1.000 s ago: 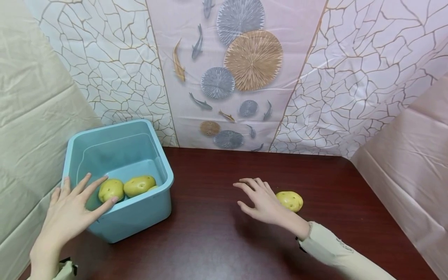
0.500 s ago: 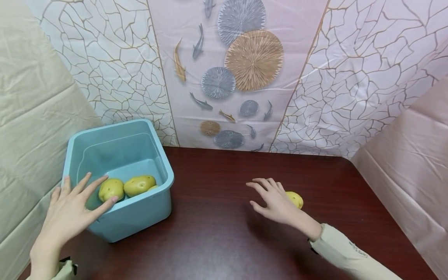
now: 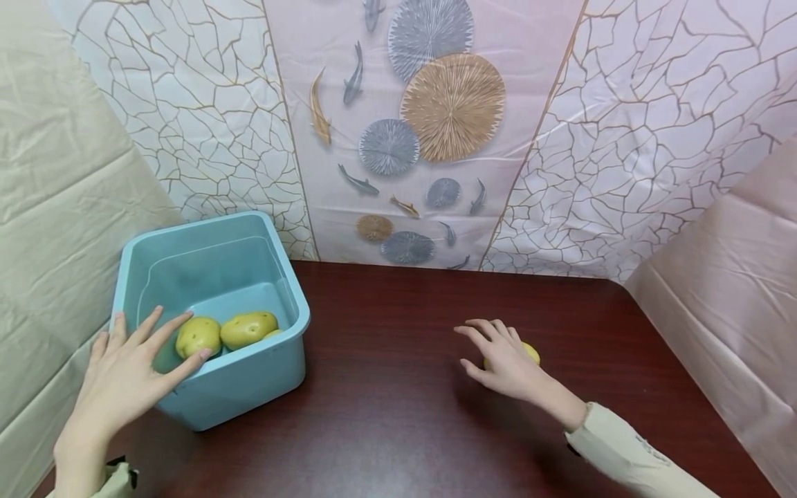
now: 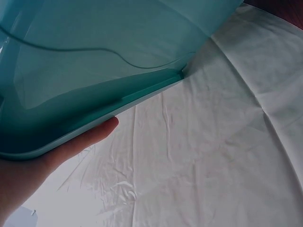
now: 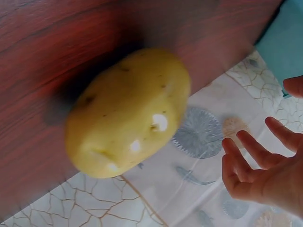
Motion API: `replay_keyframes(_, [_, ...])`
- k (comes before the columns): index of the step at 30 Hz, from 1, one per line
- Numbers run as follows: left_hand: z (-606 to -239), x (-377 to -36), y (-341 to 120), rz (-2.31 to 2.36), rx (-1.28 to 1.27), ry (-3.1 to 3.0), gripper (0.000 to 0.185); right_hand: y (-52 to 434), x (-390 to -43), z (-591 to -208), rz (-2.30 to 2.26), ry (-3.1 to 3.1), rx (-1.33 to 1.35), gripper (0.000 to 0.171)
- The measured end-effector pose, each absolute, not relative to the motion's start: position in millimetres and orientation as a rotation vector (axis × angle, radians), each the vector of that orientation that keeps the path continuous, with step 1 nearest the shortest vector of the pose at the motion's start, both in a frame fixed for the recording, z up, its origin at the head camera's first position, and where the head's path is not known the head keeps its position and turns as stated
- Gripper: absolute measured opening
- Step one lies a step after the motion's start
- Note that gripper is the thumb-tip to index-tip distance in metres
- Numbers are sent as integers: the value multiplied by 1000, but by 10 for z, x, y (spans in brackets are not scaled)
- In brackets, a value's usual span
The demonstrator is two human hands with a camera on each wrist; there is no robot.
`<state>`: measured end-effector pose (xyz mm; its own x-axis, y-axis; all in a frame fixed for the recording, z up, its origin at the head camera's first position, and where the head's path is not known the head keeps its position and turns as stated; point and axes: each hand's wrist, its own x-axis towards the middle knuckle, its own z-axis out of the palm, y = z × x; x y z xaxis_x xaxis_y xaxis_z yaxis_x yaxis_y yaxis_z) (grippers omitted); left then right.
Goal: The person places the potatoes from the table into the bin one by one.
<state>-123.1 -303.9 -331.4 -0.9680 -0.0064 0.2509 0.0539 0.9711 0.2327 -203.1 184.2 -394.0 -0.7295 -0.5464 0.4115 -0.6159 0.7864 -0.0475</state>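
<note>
Hovering over a yellow potato [image 3: 531,351] on the dark table [image 3: 386,415], the right hand [image 3: 504,360] has its fingers [image 3: 482,325] spread and only lightly bent, nothing yet pinched between them; from the wrist view the potato [image 5: 128,111] lies bare on the wood just beyond the fingertips [image 5: 246,151], and I cannot tell whether any of them touch it. My guess is the palm sits low and wide like that so it can cup the whole potato at once. Over on the other side, the left hand [image 3: 124,373] lies flat across the near corner of a blue tub [image 3: 249,387], fingers [image 3: 168,328] straight and fanned over the rim, seemingly to keep the tub from sliding. Just past those fingertips, inside the tub, lie two more potatoes [image 3: 224,332] side by side. Seen from under the left wrist, one finger [image 4: 90,137] presses along the underside of the tub's lip [image 4: 142,90], with pale cloth [image 4: 213,156] beyond it.
</note>
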Motion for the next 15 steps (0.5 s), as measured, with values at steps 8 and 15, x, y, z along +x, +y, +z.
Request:
replay_keyframes(8, [-3315, -1229, -3036, -345, -31, -2862, 71, 2007, -2096, -4036, 204, -2569, 895, 47])
replay_keyframes(15, [-3321, -1227, -3041, -346, -29, -2863, 71, 2141, -2125, -4113, 221, -2593, 879, 47])
